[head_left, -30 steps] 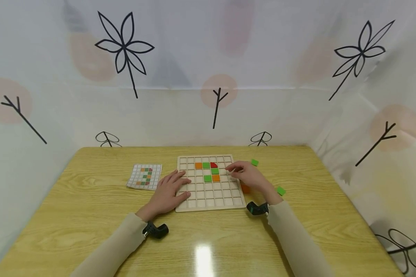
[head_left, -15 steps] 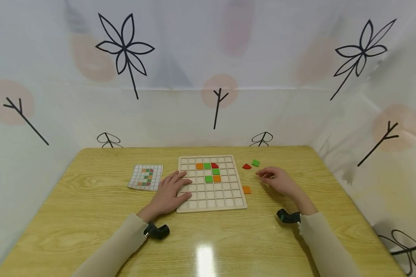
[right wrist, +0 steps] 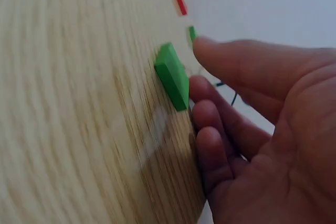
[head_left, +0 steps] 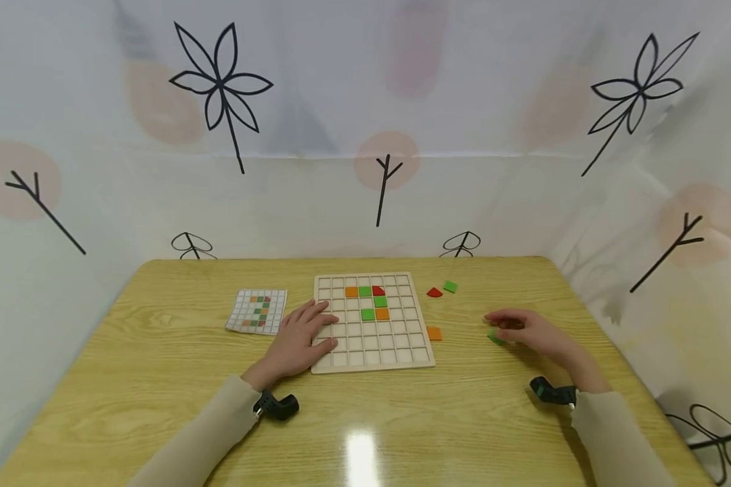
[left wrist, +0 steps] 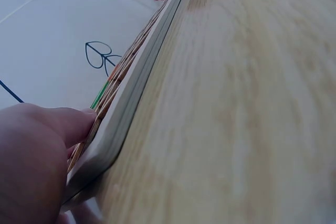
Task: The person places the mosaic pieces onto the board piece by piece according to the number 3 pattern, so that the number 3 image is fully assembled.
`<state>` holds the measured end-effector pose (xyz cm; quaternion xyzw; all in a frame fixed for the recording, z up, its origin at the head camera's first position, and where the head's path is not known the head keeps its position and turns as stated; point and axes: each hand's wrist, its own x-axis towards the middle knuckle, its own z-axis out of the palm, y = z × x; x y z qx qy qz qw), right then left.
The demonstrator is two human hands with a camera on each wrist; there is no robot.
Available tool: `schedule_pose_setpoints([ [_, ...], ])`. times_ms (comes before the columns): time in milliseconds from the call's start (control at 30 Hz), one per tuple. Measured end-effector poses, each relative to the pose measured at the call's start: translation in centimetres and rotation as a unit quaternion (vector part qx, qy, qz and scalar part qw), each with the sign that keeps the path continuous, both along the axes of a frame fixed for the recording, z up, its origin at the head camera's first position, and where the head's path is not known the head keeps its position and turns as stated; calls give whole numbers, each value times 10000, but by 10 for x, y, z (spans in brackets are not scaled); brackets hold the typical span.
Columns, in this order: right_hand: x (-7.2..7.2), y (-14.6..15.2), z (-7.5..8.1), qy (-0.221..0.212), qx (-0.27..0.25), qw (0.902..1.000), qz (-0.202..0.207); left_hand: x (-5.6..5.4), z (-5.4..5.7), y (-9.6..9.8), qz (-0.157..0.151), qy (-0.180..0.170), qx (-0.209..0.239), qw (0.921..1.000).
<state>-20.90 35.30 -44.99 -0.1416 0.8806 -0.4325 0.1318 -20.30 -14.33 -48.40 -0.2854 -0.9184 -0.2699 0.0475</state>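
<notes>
My left hand (head_left: 301, 338) rests on the left edge of a wooden grid board (head_left: 353, 341), fingers spread over its cells. Orange, green and red tiles lie in the board's upper cells, among them a red quarter-round tile (head_left: 378, 291) and an orange tile (head_left: 382, 314). Off to the right, my right hand (head_left: 533, 331) is low over the table at a green square tile (right wrist: 173, 77). In the right wrist view, the thumb and loosely bent fingers are right beside this tile, which lies on the wood; no grip on it shows.
A red quarter-round tile (head_left: 434, 293) and another green tile (head_left: 451, 287) lie right of the board. An orange tile (head_left: 434, 333) lies against its right edge. A printed grid card (head_left: 237, 318) lies left of the board. Fabric walls (head_left: 304, 203) enclose the table.
My right hand has moved right from the board, uncovering the loose red and orange tiles, and has come down at the green tile. The left hand stays put.
</notes>
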Motion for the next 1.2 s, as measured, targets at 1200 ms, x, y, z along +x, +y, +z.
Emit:
schedule_pose_setpoints([
  [1200,-7,3,0,-486,-271,9983,150,-2,-1,0,52,-35,-85,9999],
])
